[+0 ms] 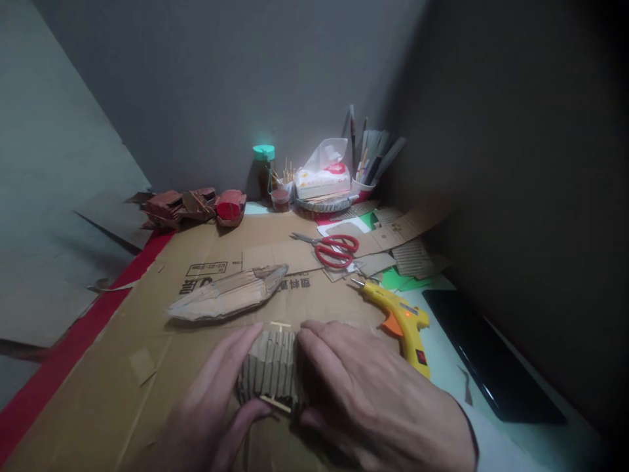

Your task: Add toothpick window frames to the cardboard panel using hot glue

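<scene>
A small rounded piece of corrugated cardboard point(271, 368) sits low in the middle of the head view, its ridges running away from me. Thin wooden sticks show at its far and near edges. My left hand point(216, 400) grips it from the left, fingers on the far side and thumb at the near edge. From the right, my right hand point(358, 387) holds the same piece between fingers and thumb. Just beyond lies a flat, pointed, boat-like cardboard shape point(228, 295), untouched by either hand.
Right of my hands lies a yellow glue gun point(405, 321), with a black tablet-like slab point(491, 354) farther right. Red-handled scissors point(337, 250) lie beyond, near cardboard scraps point(413, 255). Reddish cardboard pieces point(164, 208), a tissue pack point(323, 180) and a green-lidded bottle point(264, 172) stand behind.
</scene>
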The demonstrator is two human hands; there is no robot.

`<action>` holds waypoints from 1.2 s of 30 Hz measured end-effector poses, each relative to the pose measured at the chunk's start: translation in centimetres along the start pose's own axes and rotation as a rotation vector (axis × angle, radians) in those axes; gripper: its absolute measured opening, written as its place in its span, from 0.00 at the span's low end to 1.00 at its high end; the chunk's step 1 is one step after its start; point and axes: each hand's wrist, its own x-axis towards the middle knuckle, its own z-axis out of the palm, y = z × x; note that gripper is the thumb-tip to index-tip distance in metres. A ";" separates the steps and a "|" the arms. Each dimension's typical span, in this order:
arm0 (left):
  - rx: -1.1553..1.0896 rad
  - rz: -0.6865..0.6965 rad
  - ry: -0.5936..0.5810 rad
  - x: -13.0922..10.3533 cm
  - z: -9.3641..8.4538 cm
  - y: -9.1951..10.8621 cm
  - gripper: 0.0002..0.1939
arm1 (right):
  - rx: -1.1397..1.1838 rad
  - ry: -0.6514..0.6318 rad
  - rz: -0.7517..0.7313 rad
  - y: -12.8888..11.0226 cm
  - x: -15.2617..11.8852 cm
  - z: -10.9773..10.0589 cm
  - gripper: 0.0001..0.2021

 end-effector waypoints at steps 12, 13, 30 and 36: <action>-0.079 -0.111 0.000 0.1 -0.3 1.4 0.32 | 0.032 0.006 -0.013 -0.1 -0.1 -0.1 0.23; -0.073 -0.107 -0.005 0.1 -0.3 1.3 0.32 | 0.032 0.018 -0.012 0.0 -0.1 -0.1 0.23; -0.009 0.035 0.072 0.6 -0.2 1.1 0.32 | 0.066 0.037 0.004 0.3 -0.2 0.9 0.15; -0.005 0.007 0.073 0.9 -0.3 1.4 0.33 | 0.020 0.050 0.006 0.4 -0.3 1.1 0.15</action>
